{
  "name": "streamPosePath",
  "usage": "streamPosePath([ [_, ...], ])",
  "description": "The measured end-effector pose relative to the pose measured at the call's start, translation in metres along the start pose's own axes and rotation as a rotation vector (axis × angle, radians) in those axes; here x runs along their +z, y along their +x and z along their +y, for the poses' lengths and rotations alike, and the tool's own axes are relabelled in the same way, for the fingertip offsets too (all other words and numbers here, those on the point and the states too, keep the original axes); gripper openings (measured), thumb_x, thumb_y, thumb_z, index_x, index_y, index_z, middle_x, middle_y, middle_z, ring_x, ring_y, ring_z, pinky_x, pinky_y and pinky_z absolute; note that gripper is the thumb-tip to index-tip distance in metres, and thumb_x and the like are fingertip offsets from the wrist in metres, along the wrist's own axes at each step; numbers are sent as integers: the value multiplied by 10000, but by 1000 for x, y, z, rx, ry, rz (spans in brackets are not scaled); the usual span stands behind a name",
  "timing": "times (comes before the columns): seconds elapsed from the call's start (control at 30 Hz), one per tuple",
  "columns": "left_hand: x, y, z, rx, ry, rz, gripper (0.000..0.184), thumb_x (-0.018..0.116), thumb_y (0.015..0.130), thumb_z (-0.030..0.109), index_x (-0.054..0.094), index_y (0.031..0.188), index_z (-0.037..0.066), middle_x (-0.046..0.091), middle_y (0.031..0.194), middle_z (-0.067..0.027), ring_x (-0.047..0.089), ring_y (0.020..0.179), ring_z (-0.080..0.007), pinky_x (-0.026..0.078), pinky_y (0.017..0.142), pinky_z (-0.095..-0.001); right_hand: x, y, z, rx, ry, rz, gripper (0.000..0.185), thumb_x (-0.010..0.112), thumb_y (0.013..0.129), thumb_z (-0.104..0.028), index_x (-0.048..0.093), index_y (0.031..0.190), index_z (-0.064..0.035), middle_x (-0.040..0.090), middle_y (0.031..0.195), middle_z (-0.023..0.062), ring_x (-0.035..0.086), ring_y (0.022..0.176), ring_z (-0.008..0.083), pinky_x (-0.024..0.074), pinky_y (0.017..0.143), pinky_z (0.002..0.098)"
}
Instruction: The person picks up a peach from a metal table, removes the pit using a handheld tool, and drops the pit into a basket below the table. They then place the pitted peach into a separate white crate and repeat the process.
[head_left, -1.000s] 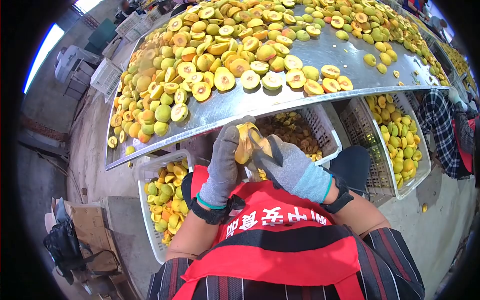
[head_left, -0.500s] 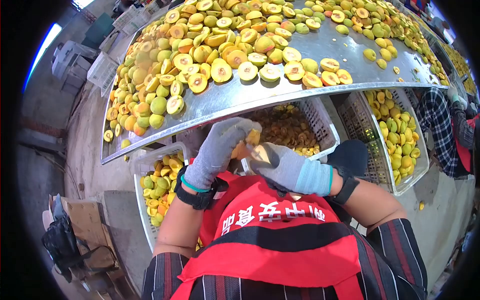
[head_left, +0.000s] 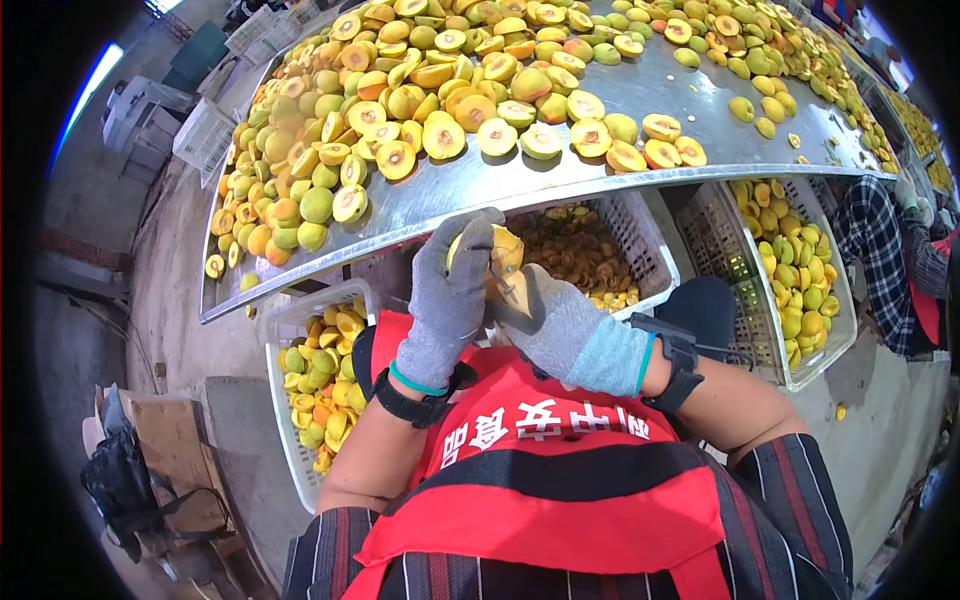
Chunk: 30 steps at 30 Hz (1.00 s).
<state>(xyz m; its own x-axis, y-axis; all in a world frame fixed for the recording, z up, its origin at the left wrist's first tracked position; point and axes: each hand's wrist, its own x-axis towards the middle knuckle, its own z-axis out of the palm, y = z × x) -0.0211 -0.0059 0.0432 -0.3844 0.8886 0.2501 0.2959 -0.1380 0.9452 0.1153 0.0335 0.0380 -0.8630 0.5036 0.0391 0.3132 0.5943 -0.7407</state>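
Both hands wear grey knit gloves and meet in front of my red apron, just below the table edge. My left hand [head_left: 452, 295] is closed around a yellow peach half [head_left: 506, 250], its fingers over the fruit's far side. Closed too, my right hand [head_left: 562, 325] grips a small pitting tool with a light tan handle [head_left: 515, 290], held against the fruit. The tool's working end is mostly hidden between fruit and gloves. Many cut peach halves [head_left: 442, 136], some with pits showing, lie on the metal table [head_left: 470, 190] beyond my hands.
Below the table edge stands a white crate [head_left: 650, 250] of brown pits and scraps. Crates of peach halves stand at left [head_left: 290, 420] and right [head_left: 845, 330]. Another person's plaid sleeve [head_left: 875, 260] shows at far right. Cardboard [head_left: 165, 450] and a black bag [head_left: 112, 480] lie lower left.
My left hand has turned more upright and shifted slightly right, bringing the peach half into clearer view. My right wrist has dropped slightly, and the tan handle now points up toward the fruit.
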Motion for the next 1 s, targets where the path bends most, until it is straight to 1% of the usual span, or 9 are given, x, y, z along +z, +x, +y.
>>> streamPosePath([
  [0.17,8,-4,8,56,-3,75,354,439,927,277,576,1050,-25,619,924,-81,565,849,-131,453,769,-268,-11,-6,-11,142,644,-25,205,541,771,-161,541,932,-34,528,877,156,525,756,324,461,651,408],
  [0.27,6,-3,8,95,53,33,312,483,907,250,574,1035,-20,615,922,-80,558,831,-115,457,743,-258,0,-2,8,-54,-46,-43,208,539,782,-165,537,937,-25,521,906,179,540,771,318,461,655,399],
  [0.43,-1,1,4,-55,-31,-119,279,538,878,233,585,989,-19,621,870,-82,557,779,-101,464,687,-245,-8,-6,0,-119,187,15,213,549,797,-182,530,935,-20,536,860,183,564,755,258,466,590,377],
  [0.5,-14,8,14,-91,80,-264,297,507,888,249,591,988,-17,622,869,-89,571,782,-118,472,701,-257,-26,-9,-12,290,659,-259,236,533,819,-222,514,921,-9,563,681,159,585,583,285,476,536,384],
  [0.63,-14,16,22,-92,186,-374,312,480,895,260,604,963,-18,624,860,-92,581,779,-132,474,708,-263,-20,-3,-7,108,535,-127,218,551,836,-231,510,902,-28,537,617,50,535,497,139,446,481,297],
  [0.73,-5,12,13,-32,113,-230,291,472,902,238,615,957,-10,625,863,-87,574,782,-126,465,703,-253,-34,-3,-19,388,808,-342,220,553,834,-219,506,910,-19,544,642,61,545,518,153,463,508,303],
  [0.83,-6,11,13,-62,241,-259,257,524,878,233,616,940,1,637,780,-107,602,730,-153,476,675,-284,-12,-4,2,297,731,-309,228,562,828,-210,515,937,-16,549,660,71,553,542,156,465,511,287],
  [0.9,-4,13,7,-31,306,-282,270,517,880,244,614,945,1,638,786,-116,611,736,-171,478,672,-294,15,-6,24,-303,-114,168,224,548,839,-206,525,963,-22,548,652,63,554,525,148,446,471,265],
  [1.0,-2,13,-8,20,338,-268,304,500,886,278,611,967,7,639,793,-124,622,752,-197,478,672,-306,29,2,36,-380,10,359,200,527,848,-200,535,969,-41,532,607,47,543,473,138,417,424,239],
])
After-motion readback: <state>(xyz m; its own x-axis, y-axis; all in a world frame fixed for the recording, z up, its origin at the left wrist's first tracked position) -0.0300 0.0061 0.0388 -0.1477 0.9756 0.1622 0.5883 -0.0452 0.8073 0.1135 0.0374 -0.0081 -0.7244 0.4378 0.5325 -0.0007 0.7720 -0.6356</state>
